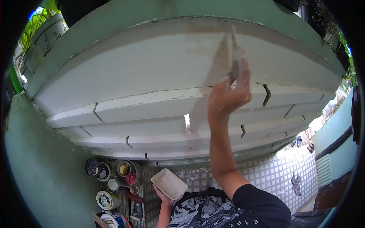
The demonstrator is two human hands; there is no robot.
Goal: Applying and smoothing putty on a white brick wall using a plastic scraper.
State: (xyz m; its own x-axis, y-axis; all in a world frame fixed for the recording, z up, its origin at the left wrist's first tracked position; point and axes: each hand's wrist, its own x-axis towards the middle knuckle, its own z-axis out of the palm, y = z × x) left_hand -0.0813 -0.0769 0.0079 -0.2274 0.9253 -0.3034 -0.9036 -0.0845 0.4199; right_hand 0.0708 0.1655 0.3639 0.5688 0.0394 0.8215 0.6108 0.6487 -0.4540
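My right hand (232, 91) is raised to the pale wall (133, 60), its fingers closed on a flat scraper (233, 45). Motion blurs that tool, and its upper end is at the wall just under the green ledge. A damp-looking beige patch (199, 43) marks the wall beside it. Whitish residue coats my right fingertips. Low down, my left hand (162, 195) grips the side of a white rectangular tray (169, 184), held in front of my body. A thin smeared coating shows inside the tray; some left fingers are hidden beneath it.
A green ledge (125, 19) overhangs the wall, with potted plants (49, 32) at upper left. Grooved bands run below. Lower left, paint buckets (107, 200) and a tub with a yellow sponge (124, 169) stand beside a green side wall (45, 159). Tiled floor (266, 182) lies behind me.
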